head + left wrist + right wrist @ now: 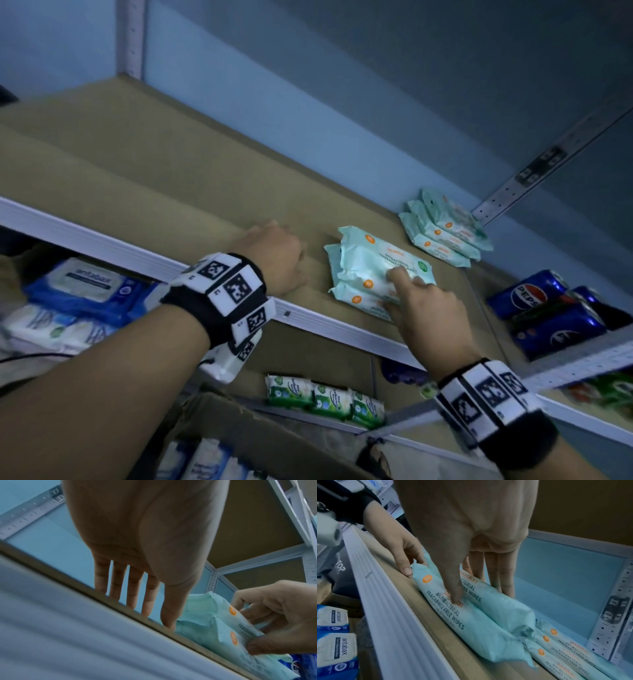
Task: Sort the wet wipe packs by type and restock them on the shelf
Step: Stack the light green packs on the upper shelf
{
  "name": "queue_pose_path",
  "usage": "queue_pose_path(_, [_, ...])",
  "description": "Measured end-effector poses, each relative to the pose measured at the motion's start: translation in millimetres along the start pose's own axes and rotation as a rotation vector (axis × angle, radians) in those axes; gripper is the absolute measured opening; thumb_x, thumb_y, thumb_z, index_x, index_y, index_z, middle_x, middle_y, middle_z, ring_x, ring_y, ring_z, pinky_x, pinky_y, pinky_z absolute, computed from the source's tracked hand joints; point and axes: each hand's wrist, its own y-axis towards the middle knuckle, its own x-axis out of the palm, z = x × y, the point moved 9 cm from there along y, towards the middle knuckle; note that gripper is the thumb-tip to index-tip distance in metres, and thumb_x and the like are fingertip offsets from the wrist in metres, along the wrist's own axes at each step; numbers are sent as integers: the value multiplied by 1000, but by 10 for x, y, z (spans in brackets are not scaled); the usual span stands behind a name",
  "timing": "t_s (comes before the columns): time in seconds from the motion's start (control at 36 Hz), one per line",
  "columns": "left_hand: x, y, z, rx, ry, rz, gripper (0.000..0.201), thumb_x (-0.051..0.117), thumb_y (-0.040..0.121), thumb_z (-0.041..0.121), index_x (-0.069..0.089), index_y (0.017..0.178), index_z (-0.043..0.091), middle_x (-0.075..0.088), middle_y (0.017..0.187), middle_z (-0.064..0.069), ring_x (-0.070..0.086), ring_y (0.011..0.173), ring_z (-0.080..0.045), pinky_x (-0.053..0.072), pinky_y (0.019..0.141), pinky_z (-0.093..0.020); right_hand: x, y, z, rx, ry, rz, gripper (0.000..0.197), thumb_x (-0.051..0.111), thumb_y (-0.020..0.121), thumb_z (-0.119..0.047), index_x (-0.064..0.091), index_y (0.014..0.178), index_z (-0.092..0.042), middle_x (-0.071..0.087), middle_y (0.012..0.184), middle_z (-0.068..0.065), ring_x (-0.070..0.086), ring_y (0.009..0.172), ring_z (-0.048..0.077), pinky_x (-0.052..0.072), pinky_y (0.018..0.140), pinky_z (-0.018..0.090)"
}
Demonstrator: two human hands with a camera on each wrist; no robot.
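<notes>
where the shelf (144, 178) board meets its white rail, the left hand (274, 260) lies flat, fingers straight, thumb touching the stack of teal antibacterial wipe packs (370, 263) at its 3 o'clock. the right hand (424, 308) clasps that stack, thumb on the front, fingers over the top. a second stack (445, 229) sits at 2 o'clock.

Location: retail shop. White slotted-steel shelving (85, 241) carries stacked pale-green plastic wipe packs (445, 229), blue-and-white antabax packs (85, 284) and blue Pepsi cans (527, 293).
</notes>
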Motion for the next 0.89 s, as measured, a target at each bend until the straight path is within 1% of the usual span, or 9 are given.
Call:
queue_pose_path(0.08, [5, 57, -15, -5, 30, 15, 48, 57, 87, 55, 59, 125, 25, 50, 134, 1, 41, 125, -24, 35, 104, -40, 35, 183, 15, 5, 23, -13, 37, 58, 93, -40, 41, 123, -26, 64, 109, 5, 67, 86, 34, 35, 58, 33])
queue_pose_path(0.17, [24, 107, -43, -23, 31, 2, 53, 56, 86, 57, 55, 127, 24, 49, 136, 0, 40, 126, -25, 34, 104, -41, 73, 368, 36, 3, 42, -14, 39, 59, 92, -43, 42, 122, -26, 66, 103, 5, 66, 89, 34, 36, 61, 33])
queue_pose_path(0.25, [36, 147, -66, -39, 23, -10, 54, 54, 86, 58, 52, 127, 23, 49, 137, -1, 40, 126, -26, 33, 103, -41, 105, 562, 61, 8, 57, -14, 41, 60, 92, -41, 41, 125, -27, 67, 101, 6, 65, 92, 34, 35, 63, 32])
queue_pose_path(0.39, [27, 207, -105, -48, -3, 0, 57, 54, 86, 57, 52, 131, 23, 48, 138, -1, 39, 129, -25, 31, 105, -40, 143, 829, 87, 36, 98, -29, 45, 62, 93, -37, 43, 132, -26, 63, 103, 12, 61, 95, 37, 42, 67, 35])
queue_pose_path(0.47, [40, 236, -135, -53, -38, -15, 58, 55, 86, 57, 52, 132, 22, 47, 139, -1, 39, 131, -23, 31, 107, -40, 202, 1005, 106, 31, 116, -63, 45, 60, 94, -34, 42, 135, -24, 61, 106, 14, 59, 97, 37, 38, 67, 33])
queue_pose_path(0.53, [41, 246, -143, -55, -44, -23, 59, 55, 86, 56, 51, 134, 22, 46, 140, -1, 39, 132, -23, 31, 108, -40, 233, 1139, 124, 33, 110, -89, 45, 59, 95, -34, 41, 135, -25, 62, 109, 15, 60, 99, 37, 37, 68, 32])
queue_pose_path(0.61, [54, 260, -148, -58, -37, -38, 61, 54, 87, 56, 49, 137, 21, 44, 143, -1, 37, 134, -24, 31, 109, -41, 243, 1317, 158, 54, 103, -72, 43, 60, 94, -33, 43, 133, -27, 62, 111, 14, 61, 100, 37, 42, 71, 35])
queue_pose_path(0.69, [59, 277, -155, -59, -37, -46, 59, 54, 88, 53, 48, 137, 20, 42, 145, -2, 36, 134, -25, 30, 109, -41, 269, 1482, 155, 53, 106, -33, 41, 61, 92, -26, 46, 130, -26, 64, 108, 14, 62, 99, 37, 50, 76, 38])
queue_pose_path(0.89, [48, 318, -147, -64, -36, -47, 57, 54, 88, 51, 49, 136, 21, 43, 144, 0, 37, 133, -24, 32, 107, -41, 283, 1840, 157, 62, 113, -7, 37, 60, 89, -18, 50, 124, -24, 63, 108, 16, 61, 99, 37, 51, 77, 39])
